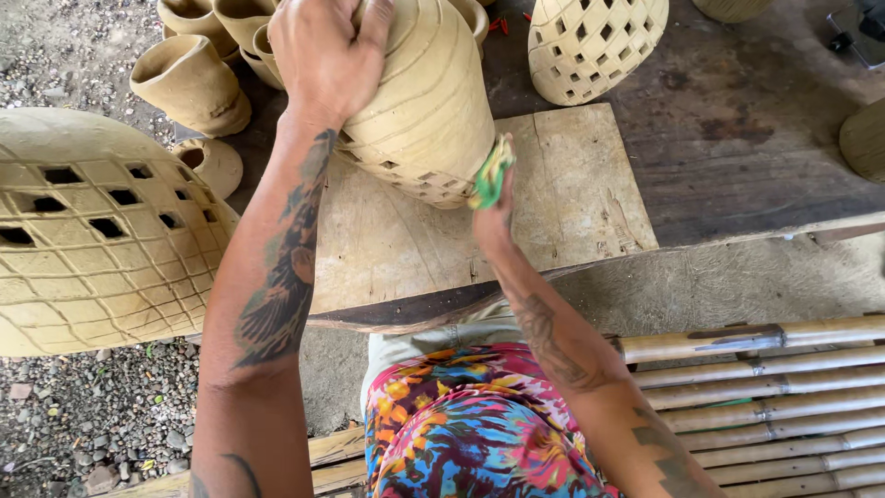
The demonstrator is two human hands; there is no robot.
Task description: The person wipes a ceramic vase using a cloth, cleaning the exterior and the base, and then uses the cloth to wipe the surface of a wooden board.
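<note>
Our left hand (323,55) grips the clay pot (424,101) from above, tilted on the desk (572,184), long axis leaning away. Our right hand (493,207), pinched shut on a green rag (490,171), touches the pot's lower right side.

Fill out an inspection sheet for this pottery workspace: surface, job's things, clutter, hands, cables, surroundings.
Surface: bare wooden board lying on a dark, stained plank table.
Job's things: unfired clay vessel with incised lines and cut-out holes, tilted over the board; green and yellow rag pressed against its lower side.
Clutter: plain clay pots crowded at the table's far left; another pierced vessel beyond the board.
Hands: left hand in a grip on the vessel's upper side; right hand closed on the rag.
Cables: nothing seen.
Surroundings: large pierced clay dome at left, gravel ground, bamboo slat bench at right.
</note>
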